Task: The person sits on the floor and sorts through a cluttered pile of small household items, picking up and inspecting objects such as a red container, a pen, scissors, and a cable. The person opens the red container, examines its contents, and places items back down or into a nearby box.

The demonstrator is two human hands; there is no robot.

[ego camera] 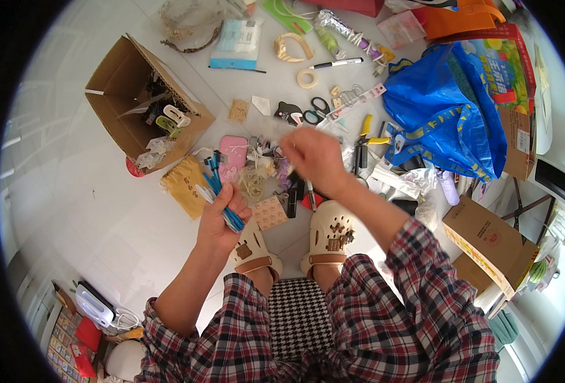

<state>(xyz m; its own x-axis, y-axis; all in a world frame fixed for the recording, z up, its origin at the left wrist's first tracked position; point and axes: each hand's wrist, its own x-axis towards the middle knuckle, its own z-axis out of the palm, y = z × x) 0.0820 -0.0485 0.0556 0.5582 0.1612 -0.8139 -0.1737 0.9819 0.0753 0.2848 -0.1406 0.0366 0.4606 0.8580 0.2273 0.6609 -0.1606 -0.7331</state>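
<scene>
My left hand is closed around a bundle of thin blue and white sticks, some with dark ends; they may be pens. Blurred, with curled fingers, my right hand hangs over a heap of small items on the floor. Whether it holds anything is not visible. Close to the hands are a pink case, pale rubber bands or cord and a purple hair tie or fabric piece. A yellow drawstring pouch lies left of the bundle. Below the heap is a patterned paper square.
An open cardboard box lies tipped at left with clips inside. Black-handled scissors, yellow-handled pliers, a marker and a tape roll lie ahead. At right are a blue bag and another cardboard box.
</scene>
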